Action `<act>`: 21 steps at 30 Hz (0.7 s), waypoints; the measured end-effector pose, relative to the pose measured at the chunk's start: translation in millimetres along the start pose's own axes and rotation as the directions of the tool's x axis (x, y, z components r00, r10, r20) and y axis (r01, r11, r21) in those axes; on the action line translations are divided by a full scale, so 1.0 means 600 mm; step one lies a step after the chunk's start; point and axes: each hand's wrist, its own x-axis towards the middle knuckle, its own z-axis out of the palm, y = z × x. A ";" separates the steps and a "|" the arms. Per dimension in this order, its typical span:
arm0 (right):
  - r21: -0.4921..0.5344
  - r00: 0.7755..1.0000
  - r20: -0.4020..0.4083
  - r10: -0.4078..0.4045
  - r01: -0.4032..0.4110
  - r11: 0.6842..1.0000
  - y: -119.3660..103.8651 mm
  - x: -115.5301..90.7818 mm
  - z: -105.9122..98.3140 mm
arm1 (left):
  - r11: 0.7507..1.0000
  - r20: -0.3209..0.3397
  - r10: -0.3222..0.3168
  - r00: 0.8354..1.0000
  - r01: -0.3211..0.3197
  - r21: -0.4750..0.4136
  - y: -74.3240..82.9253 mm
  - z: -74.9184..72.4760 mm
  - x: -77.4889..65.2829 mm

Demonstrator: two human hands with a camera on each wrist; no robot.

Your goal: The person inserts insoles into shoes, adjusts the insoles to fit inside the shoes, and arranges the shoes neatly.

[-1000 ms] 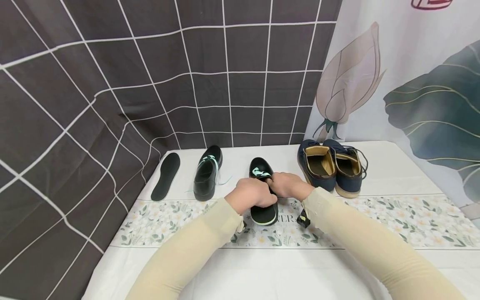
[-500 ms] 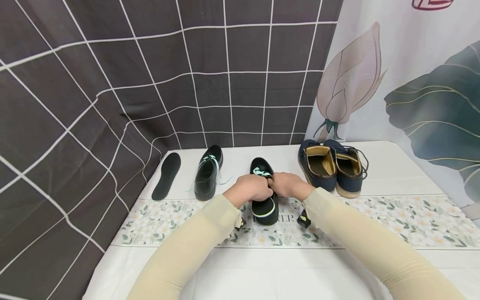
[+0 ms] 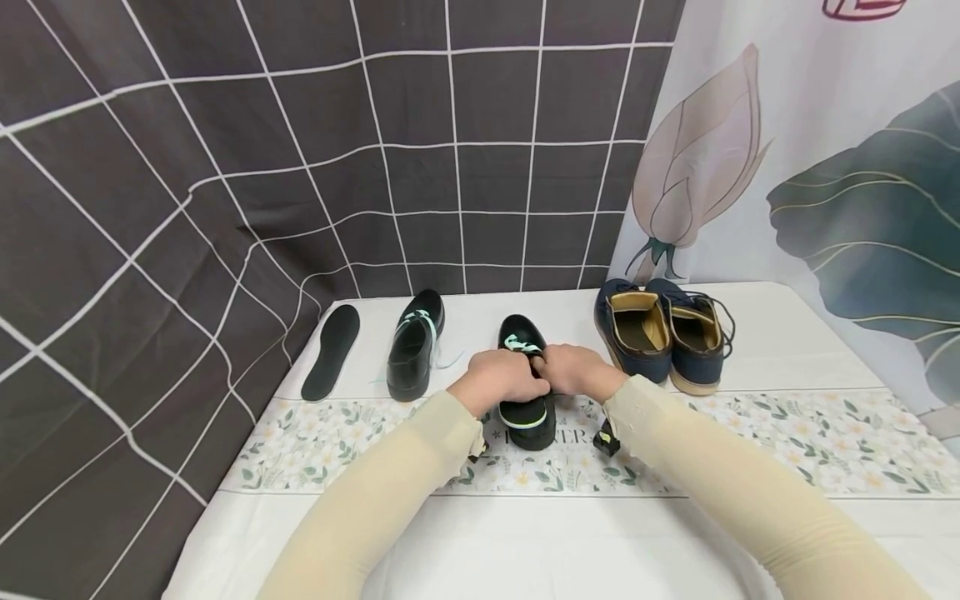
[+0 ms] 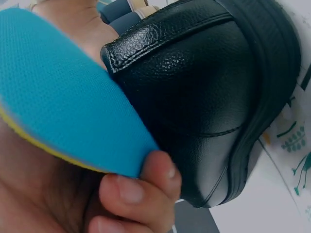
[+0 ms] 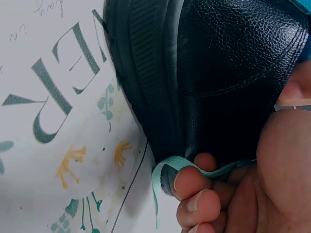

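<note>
A black leather shoe [image 3: 536, 436] with mint laces [image 3: 517, 342] stands mid-table, toe toward the back. My left hand [image 3: 501, 379] pinches an insole [image 3: 525, 412] over the shoe's opening. The left wrist view shows this insole's blue face [image 4: 63, 82] and yellow edge beside the shoe's heel [image 4: 194, 97]; its front part is hidden by the hands. My right hand [image 3: 576, 369] grips the shoe at the side of its opening. In the right wrist view, its curled fingers [image 5: 197, 204] lie by a mint lace [image 5: 167, 162] along the shoe's side.
To the left stands a matching black shoe [image 3: 411, 358] with a loose lace, and beyond it lies a flat black insole [image 3: 331, 350]. A pair of navy shoes [image 3: 651, 354] stands at the back right. A dark checked curtain [image 3: 480, 158] hangs behind the white table [image 3: 510, 542].
The insole's rear end has moved forward from over the heel, so more of the shoe's heel shows. My left hand shifted slightly with it; the right hand stayed in place.
</note>
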 end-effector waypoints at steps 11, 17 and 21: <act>0.006 0.999 0.025 0.045 -0.045 0.999 -0.005 0.001 0.000 | 1.000 0.060 -0.015 0.998 0.015 -0.005 0.004 0.000 -0.032; -0.068 0.999 0.034 -0.014 0.017 0.998 -0.008 -0.002 -0.003 | 1.000 0.022 0.009 1.000 -0.009 -0.003 0.008 -0.004 -0.043; -0.067 1.000 0.009 -0.019 0.019 0.998 -0.007 -0.003 -0.002 | 0.999 0.037 0.039 0.999 -0.040 0.024 0.012 -0.014 -0.043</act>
